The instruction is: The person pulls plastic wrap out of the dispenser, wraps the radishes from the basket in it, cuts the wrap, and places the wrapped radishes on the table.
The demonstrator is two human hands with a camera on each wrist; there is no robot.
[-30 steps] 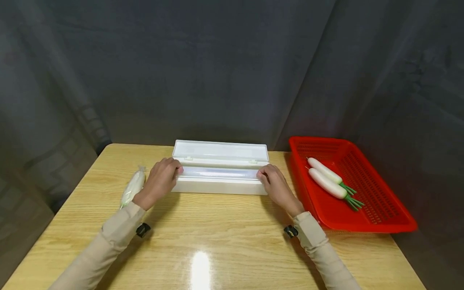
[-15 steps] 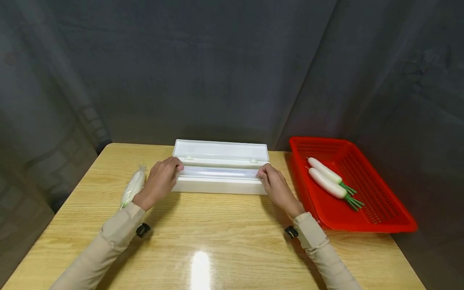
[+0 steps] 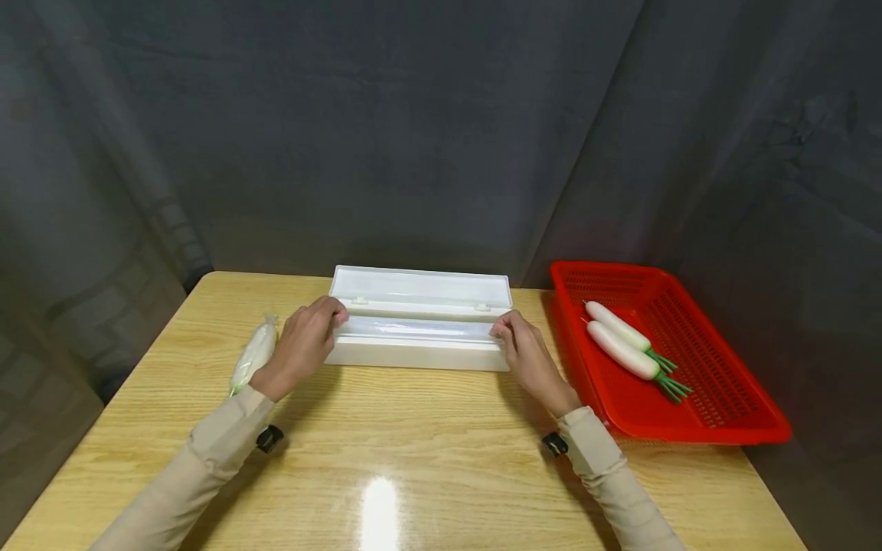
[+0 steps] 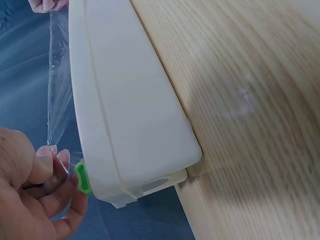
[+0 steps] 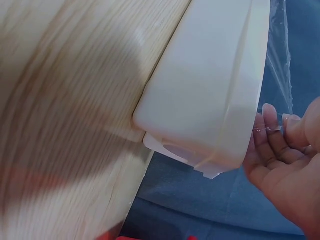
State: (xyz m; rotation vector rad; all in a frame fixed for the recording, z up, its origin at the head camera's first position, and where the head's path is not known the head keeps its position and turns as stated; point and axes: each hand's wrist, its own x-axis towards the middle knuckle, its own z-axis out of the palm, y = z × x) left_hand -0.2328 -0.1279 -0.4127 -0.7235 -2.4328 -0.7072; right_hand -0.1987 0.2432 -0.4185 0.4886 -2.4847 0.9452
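Note:
A long white cling film dispenser (image 3: pixel 416 357) sits toward the back of the table, its lid (image 3: pixel 422 286) raised behind it. Clear cling film (image 4: pixel 59 75) stretches along the open top between both hands. At the left end, my left hand (image 3: pixel 301 343) pinches one corner of the film between thumb and fingers, beside a small green tab (image 4: pixel 83 178) on the box. My right hand (image 3: pixel 529 358) pinches the opposite corner at the right end. In the right wrist view the film (image 5: pixel 281 55) narrows toward the thumb and fingertips.
A white radish in clear wrap (image 3: pixel 253 354) lies left of the left hand, partly hidden by it. On the right, a red plastic basket (image 3: pixel 747 383) holds two white radishes (image 3: pixel 623 348) with green stems. A dark curtain (image 3: pixel 427 138) hangs behind the table.
The left fingertips have risen slightly at the box's left end, and the film's surface shows more creases. The right hand has hardly moved; box, lid and radishes stay put.

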